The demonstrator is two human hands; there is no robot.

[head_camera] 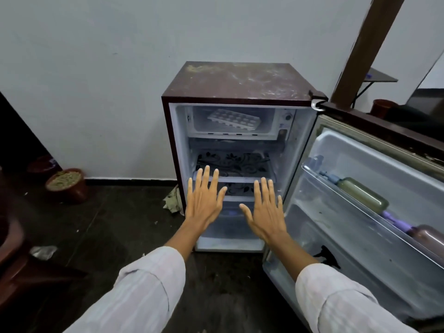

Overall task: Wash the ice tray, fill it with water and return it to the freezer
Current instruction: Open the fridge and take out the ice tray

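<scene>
A small maroon fridge [230,80] stands against the wall with its door [360,188] swung open to the right. In the freezer compartment [199,126] at the top lies a white ice tray [234,118], slightly askew. My left hand [204,200] and my right hand [265,210] are stretched out side by side in front of the lower shelves, palms down, fingers straight and spread, holding nothing. Both hands are well below the ice tray and touch nothing.
Bottles [362,194] lie in the door rack. A patterned shelf [234,164] sits mid-fridge. A brown pot [67,185] stands on the dark floor at left, crumpled paper [171,200] beside the fridge. A brown post [362,49] rises at right.
</scene>
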